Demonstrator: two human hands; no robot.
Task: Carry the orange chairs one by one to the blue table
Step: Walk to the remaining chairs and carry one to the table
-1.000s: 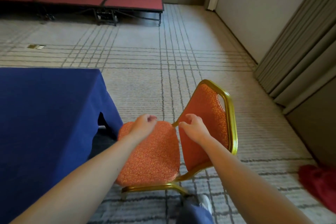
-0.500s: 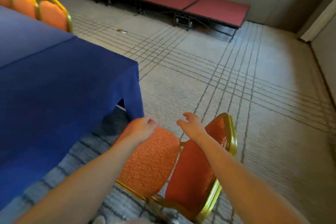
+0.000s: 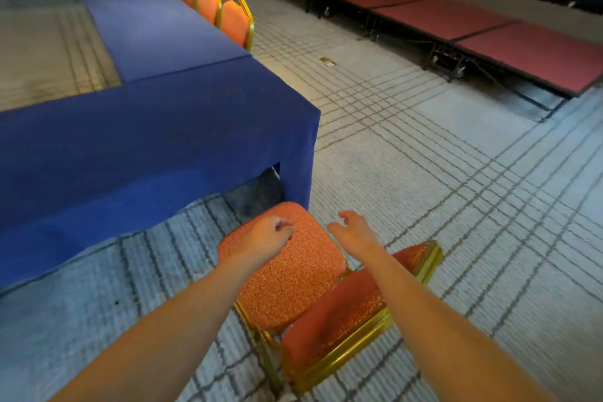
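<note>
The orange chair (image 3: 287,274), with brocade-patterned fabric, a rounded seat and a shiny gold frame, is standing just beside the corner of the cloth-draped blue table (image 3: 146,127), its legs mostly hiding beneath it. The left hand (image 3: 266,235) is hovering over the seat, fingers curling on nothing. The right hand (image 3: 354,232) is hanging spread.

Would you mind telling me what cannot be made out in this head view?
All in the head view:
Chair legs: hidden under its own seat and back.
Left hand fingertips: curled under, hidden by the hand itself, so any grip on the seat is unclear.
Far chairs: seats and legs hidden behind the table.
Floor plate: too small to identify.
</note>
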